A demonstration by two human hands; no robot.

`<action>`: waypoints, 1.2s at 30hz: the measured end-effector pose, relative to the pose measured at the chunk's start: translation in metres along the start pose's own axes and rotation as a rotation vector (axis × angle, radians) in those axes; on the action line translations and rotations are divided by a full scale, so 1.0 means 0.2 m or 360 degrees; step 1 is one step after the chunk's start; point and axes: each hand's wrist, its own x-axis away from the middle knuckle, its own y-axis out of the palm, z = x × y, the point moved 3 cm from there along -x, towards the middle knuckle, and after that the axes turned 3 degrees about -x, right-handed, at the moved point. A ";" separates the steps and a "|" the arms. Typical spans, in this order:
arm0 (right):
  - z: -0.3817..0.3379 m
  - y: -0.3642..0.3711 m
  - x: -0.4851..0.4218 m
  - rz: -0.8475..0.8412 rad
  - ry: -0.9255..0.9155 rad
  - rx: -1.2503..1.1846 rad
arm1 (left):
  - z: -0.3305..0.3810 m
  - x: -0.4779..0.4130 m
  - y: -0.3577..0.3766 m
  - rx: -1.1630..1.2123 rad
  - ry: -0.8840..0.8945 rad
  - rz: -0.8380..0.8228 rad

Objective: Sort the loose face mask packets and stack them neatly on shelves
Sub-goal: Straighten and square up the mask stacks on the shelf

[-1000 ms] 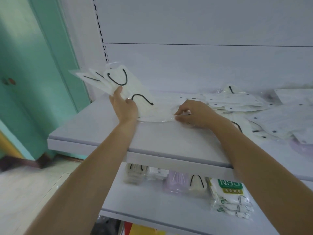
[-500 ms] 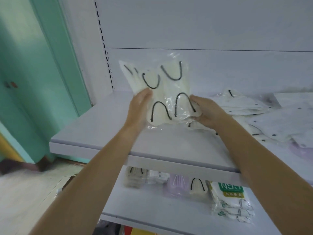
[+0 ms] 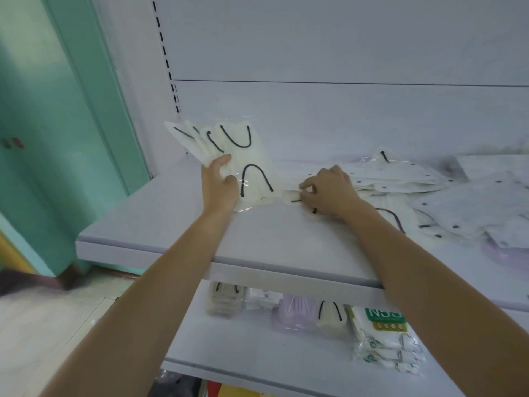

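On the upper shelf (image 3: 177, 224), the left hand (image 3: 219, 183) grips a fanned packet bundle (image 3: 229, 150) standing upright, while the right hand (image 3: 329, 190), at its 3 o'clock and nearer the loose pile (image 3: 415, 181), pinches a flat packet (image 3: 292, 196) lying lengthwise toward the bundle.

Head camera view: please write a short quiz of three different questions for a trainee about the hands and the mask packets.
1. True or false: the left hand holds a fanned bundle of cream packets with black ear loops.
2. The right hand pinches a packet lying on which shelf? A) upper shelf B) lower shelf
3. What colour is the label on the packets at the lower shelf's right end?

Key: 1 true; 2 A; 3 green.
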 end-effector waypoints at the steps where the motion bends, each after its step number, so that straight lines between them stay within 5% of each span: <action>1: 0.00 -0.01 0.01 0.0065 0.0016 0.0029 | 0.00 0.00 0.00 -0.0028 0.0007 0.0029; 4: 0.01 -0.05 0.01 0.0401 0.0165 -0.0212 | 0.00 0.00 -0.02 -0.0040 -0.0001 0.0142; 7: 0.07 -0.12 0.02 0.0699 0.0452 -0.1095 | 0.00 -0.01 -0.03 0.0003 -0.0049 0.0221; 10: 0.07 -0.15 0.02 0.0517 0.0615 -0.2369 | 0.02 0.01 -0.02 -0.0010 -0.0057 0.0115; 12: 0.03 -0.13 0.04 0.0253 0.0569 -0.2646 | 0.03 0.03 0.00 0.0102 -0.0076 -0.0032; 17: -0.07 -0.07 0.07 -0.0156 0.0403 -0.2324 | 0.08 0.05 0.04 0.0293 0.0143 -0.0482; 23: 0.02 -0.11 0.06 0.0172 0.0160 -0.0681 | 0.02 0.02 0.03 0.0051 0.0143 -0.0351; 26: 0.07 -0.07 0.09 -0.0292 0.0257 -0.0384 | 0.03 0.02 0.02 -0.0014 0.0232 -0.0338; 36: 0.06 -0.09 0.07 -0.0096 0.0198 -0.0576 | -0.02 -0.02 0.03 -0.0050 0.0069 -0.0125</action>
